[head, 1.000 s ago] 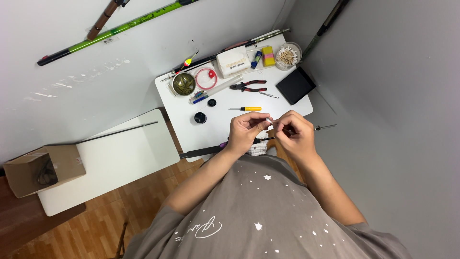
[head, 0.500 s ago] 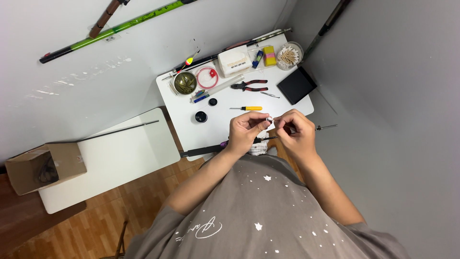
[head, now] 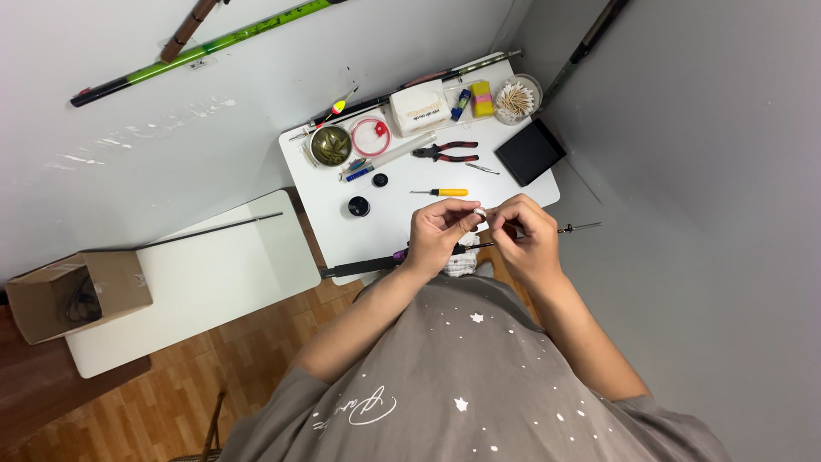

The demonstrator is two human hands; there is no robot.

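Note:
My left hand [head: 438, 233] and my right hand [head: 523, 235] meet over the near edge of a small white table [head: 402, 218]. Together they pinch a small white roll [head: 480, 212], which looks like tape, between the fingertips. A thin black rod [head: 368, 266] lies across under both hands, and its tip [head: 581, 228] sticks out to the right of my right hand. A yellow-handled screwdriver [head: 445, 192] lies on the table just beyond my fingers.
Further back on the table are red-handled pliers [head: 445, 153], a black pad [head: 530, 151], a cup of cotton swabs [head: 516, 98], a white box [head: 419, 109], a round tin [head: 331, 145] and two black caps [head: 359, 206]. A lower white table [head: 197, 282] holds a cardboard box [head: 77, 291].
Both hands stay together at the table's near edge, with only small finger movements on the white roll.

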